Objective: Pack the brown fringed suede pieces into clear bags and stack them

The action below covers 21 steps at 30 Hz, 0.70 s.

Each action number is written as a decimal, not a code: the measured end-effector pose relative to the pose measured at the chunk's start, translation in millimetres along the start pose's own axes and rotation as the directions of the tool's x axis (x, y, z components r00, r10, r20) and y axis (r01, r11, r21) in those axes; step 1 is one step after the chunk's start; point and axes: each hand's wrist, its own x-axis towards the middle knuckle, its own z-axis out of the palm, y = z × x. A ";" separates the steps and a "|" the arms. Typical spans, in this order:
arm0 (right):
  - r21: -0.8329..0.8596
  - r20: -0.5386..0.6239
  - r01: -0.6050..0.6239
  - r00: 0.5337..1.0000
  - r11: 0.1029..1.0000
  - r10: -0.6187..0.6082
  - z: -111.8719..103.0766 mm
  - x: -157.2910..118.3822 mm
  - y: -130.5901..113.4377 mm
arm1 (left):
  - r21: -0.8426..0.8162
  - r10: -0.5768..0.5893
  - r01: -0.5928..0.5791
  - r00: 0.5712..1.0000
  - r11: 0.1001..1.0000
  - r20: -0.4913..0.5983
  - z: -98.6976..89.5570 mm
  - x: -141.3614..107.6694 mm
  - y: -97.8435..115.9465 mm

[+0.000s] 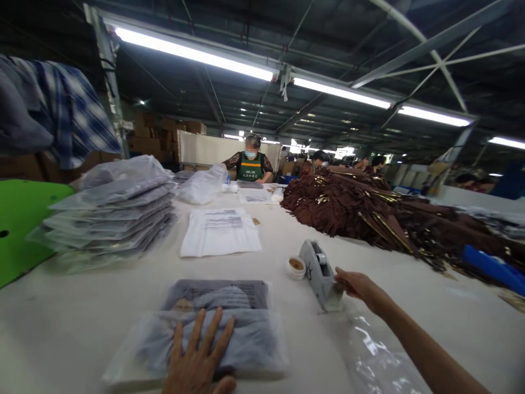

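Note:
My left hand [200, 350] lies flat with fingers spread on a folded grey garment [250, 345] in a clear plastic bag [273, 358]. Dark printing shows on the bag's upper part. At the near right end of a grey tape dispenser [322, 276], my right hand [361, 287] has its thumb and fingertips pinched together. What they hold, if anything, is too small to make out. A small round white tub [296, 267] with a brownish inside stands just left of the dispenser. Beneath my right forearm lies clear plastic film [369, 350].
Bagged garments [118, 210] are stacked at left beside a green board [28, 219]. A printed white bag [221, 232] lies mid-table. Brown fabric pieces with gold-coloured metal parts [344, 205] heap up at right, near a blue object [494, 268]. A masked co-worker [250, 164] sits opposite.

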 end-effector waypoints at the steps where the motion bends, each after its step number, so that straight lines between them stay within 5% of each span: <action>1: 0.015 0.002 -0.007 1.000 1.000 0.007 6.0 2.8 0.2 | 0.003 0.000 0.000 1.000 1.000 -0.005 0.1 -0.1 -0.3; 12: 0.244 -0.232 0.130 0.970 0.961 -0.072 14.9 -13.0 2.5 | 0.037 -0.077 0.074 0.992 0.997 0.103 -25.9 5.3 14.5; 21: 0.153 -0.084 -0.028 0.996 0.988 0.041 31.6 -51.4 54.9 | 0.078 -0.030 0.029 0.999 0.996 0.010 -24.1 3.9 17.0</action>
